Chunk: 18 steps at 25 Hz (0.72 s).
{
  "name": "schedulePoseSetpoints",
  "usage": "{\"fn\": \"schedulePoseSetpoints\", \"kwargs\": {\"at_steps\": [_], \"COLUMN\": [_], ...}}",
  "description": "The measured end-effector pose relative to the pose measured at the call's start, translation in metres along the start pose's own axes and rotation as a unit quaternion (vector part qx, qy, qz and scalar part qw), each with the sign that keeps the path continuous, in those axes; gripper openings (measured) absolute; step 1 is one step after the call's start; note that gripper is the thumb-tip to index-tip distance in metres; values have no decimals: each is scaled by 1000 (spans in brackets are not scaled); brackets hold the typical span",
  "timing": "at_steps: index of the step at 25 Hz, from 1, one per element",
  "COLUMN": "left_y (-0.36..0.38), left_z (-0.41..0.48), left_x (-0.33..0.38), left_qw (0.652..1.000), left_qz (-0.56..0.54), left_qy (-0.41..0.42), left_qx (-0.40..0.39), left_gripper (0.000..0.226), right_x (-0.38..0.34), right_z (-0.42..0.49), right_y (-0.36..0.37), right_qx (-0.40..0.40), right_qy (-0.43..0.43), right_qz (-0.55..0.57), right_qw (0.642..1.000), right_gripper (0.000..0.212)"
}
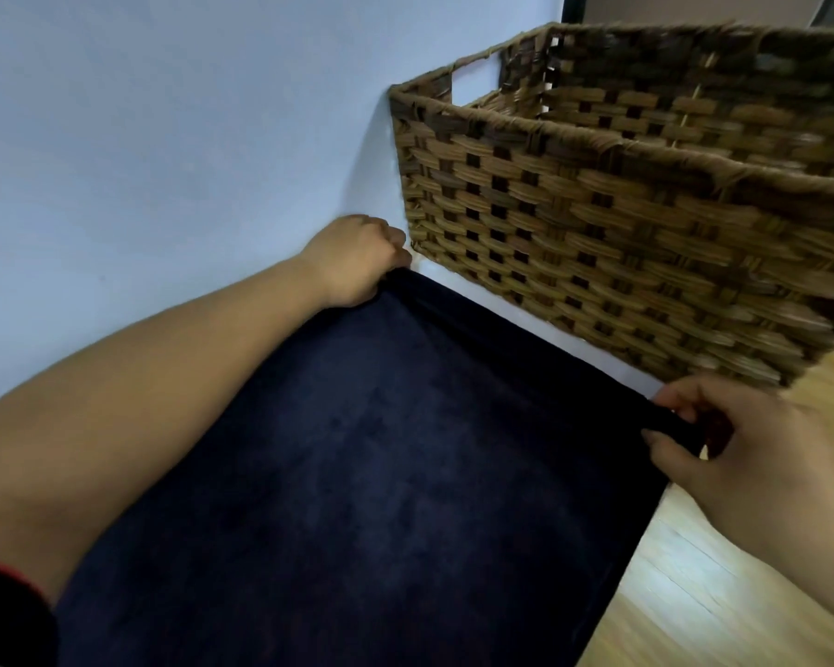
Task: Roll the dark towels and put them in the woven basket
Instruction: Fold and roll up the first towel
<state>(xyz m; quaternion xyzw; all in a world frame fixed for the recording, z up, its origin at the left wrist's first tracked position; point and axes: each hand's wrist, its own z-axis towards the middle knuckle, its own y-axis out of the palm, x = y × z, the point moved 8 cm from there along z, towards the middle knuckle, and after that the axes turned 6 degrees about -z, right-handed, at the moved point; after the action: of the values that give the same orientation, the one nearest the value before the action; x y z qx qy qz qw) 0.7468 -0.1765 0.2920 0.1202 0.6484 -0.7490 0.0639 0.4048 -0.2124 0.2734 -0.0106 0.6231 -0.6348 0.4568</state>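
A dark navy towel (381, 474) lies spread flat on a white surface, reaching from the bottom of the view up toward the woven basket (598, 223). Its far edge is turned over into a thin roll. My left hand (357, 259) pinches the far left corner of that edge, close to the basket's lower left corner. My right hand (742, 454) grips the far right end of the rolled edge, just in front of the basket's near wall. The brown basket stands upright at the upper right; what its inside holds cannot be seen.
The white surface (140, 161) stretches to the left and beyond the towel. A light wooden floor (694, 594) shows at the lower right, past the towel's right edge. A dark sleeve with a red trim (6, 613) sits at the bottom left.
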Motion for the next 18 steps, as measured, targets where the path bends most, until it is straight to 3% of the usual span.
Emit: {"fn": "schedulePoseSetpoints", "kwargs": {"at_steps": [4, 6, 10, 15, 18], "left_y": [-1, 7, 11, -3, -1], "left_z": [-23, -28, -26, -1, 15], "left_x": [-2, -3, -10, -9, -3], "left_qw": [995, 995, 995, 984, 974], "left_qz": [-51, -69, -99, -104, -44], "left_qy": [-28, -16, -5, -77, -35], "left_qx": [77, 75, -10, -124, -217], "left_gripper": [8, 4, 29, 42, 50], "right_x": [6, 10, 11, 7, 11], "right_z": [2, 3, 1, -1, 0], "right_y": [0, 2, 3, 2, 1], "right_qx": [5, -8, -9, -1, 14], "right_qy": [34, 47, 56, 50, 37], "right_qz": [40, 57, 68, 59, 49], "right_qw": [999, 997, 996, 997, 998], "right_gripper": [39, 41, 39, 41, 39]}}
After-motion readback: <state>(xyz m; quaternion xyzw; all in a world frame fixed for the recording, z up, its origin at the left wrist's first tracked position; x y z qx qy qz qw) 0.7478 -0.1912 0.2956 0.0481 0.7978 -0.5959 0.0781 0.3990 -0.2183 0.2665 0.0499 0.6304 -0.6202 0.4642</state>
